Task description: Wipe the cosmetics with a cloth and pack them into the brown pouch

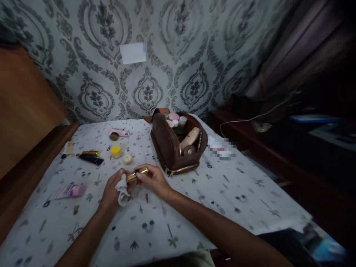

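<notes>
A shiny gold tube (131, 176) is held between my two hands over the patterned white cloth. My left hand (113, 186) has its fingers closed round a crumpled white tissue (122, 188), which touches the tube's left end. My right hand (153, 180) pinches the tube's right part near its dark middle band. Just beyond my hands stand a small cream round jar (128, 159) and a yellow-lidded jar (116, 151). To the right, an open brown bag (167, 141) holds a beige bottle (190, 137) and several pink and white containers.
A purple-pink tube (75, 190) lies at left, with a black tube (91, 159) and gold tube (91, 152) farther back. Behind them is a pink item (119, 132). A blurred packet (221, 147) lies right of the bag; a wooden panel (27, 107) borders the left.
</notes>
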Demonstrator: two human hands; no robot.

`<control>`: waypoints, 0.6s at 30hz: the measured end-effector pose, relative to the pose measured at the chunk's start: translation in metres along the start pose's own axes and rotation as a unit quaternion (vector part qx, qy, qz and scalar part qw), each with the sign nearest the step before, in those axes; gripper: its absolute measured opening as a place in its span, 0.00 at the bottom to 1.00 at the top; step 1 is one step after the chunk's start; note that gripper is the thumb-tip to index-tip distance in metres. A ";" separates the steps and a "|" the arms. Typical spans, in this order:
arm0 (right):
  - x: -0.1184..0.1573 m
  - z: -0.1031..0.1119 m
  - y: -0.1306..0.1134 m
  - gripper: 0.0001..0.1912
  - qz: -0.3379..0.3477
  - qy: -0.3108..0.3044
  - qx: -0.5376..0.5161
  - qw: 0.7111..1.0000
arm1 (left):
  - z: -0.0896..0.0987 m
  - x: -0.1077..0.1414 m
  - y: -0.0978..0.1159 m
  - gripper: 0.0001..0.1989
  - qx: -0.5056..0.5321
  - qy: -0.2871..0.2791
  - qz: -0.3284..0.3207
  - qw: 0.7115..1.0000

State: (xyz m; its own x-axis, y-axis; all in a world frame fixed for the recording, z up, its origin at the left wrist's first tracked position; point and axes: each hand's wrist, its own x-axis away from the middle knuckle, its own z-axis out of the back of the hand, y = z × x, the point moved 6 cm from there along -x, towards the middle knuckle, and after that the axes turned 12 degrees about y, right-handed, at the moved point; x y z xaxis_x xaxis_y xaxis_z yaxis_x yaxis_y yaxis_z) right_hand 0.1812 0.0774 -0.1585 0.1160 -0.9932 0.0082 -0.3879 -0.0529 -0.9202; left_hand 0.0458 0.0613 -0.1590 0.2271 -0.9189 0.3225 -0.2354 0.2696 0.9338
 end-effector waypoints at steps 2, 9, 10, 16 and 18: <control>0.001 0.001 -0.005 0.25 0.022 0.001 0.016 1.000 | 0.001 0.000 0.000 0.29 -0.004 0.006 0.008 1.000; 0.005 0.010 -0.041 0.20 0.075 0.026 0.047 0.996 | 0.007 -0.002 -0.005 0.29 -0.017 0.041 0.026 0.999; 0.007 0.014 -0.056 0.19 0.089 0.029 0.057 0.994 | 0.009 -0.004 -0.006 0.28 -0.015 0.051 0.029 0.998; 0.015 0.068 -0.195 0.15 0.268 0.109 0.182 0.940 | 0.023 -0.020 -0.020 0.25 -0.082 0.075 0.027 0.993; 0.010 0.092 -0.239 0.15 0.337 0.155 0.247 0.895 | 0.026 -0.022 -0.022 0.23 -0.113 0.081 0.004 0.990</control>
State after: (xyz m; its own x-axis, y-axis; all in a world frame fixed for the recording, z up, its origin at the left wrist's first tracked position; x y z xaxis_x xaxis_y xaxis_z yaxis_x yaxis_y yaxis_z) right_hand 0.3590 0.0895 0.0250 -0.2808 -0.7671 -0.5768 0.1866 0.5459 -0.8168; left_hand 0.0212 0.0681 -0.1911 0.3787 -0.8632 0.3339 -0.0249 0.3511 0.9360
